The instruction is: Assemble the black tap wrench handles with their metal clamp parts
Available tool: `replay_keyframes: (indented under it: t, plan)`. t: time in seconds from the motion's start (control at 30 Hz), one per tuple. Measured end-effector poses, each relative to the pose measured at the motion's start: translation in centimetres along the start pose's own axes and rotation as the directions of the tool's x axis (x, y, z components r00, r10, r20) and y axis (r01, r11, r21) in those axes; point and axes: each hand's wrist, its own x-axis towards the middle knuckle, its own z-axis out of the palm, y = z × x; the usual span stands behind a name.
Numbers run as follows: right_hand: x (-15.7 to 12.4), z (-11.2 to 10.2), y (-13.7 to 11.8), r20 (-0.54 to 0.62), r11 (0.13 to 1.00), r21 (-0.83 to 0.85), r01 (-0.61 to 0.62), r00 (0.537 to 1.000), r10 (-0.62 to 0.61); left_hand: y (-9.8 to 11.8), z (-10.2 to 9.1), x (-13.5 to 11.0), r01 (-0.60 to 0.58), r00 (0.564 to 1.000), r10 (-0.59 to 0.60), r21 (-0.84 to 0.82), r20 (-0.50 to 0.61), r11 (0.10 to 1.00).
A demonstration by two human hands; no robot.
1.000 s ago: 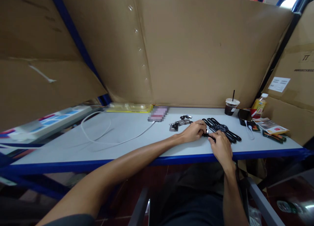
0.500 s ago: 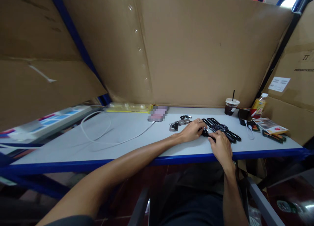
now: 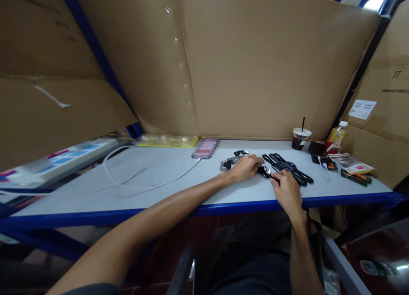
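Note:
Low over the front of the table, a black two-handled tool that looks like a spokeshave lies between my hands, with shiny metal at its middle. My right hand is closed round its right handle. On the other side, my left hand has its fingers bent and pressed at the tool's left end; the fingertips are partly hidden. Several similar black tools lie in a pile just beyond my right hand. Left of my left hand are small metal plates and black parts, partly covered by the hand.
A phone on a white cable lies at the back. A drink cup, a bottle and packets stand or lie on the right. Cardboard walls the back. A blue edge runs along the table front.
My left hand has shifted slightly left along the tool, uncovering more of its metal middle and covering more of the small plates. My right hand keeps its hold. The view has moved slightly.

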Motion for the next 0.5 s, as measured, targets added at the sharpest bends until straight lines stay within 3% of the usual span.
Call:
replay_keyframes:
  t: [0.5]
  plan:
    - [0.11,0.07,0.12,0.003,1.000,0.009,-0.004,1.000,0.004,0.82,-0.79,-0.41,-0.050,0.997,0.039,0.176,0.067,0.983]
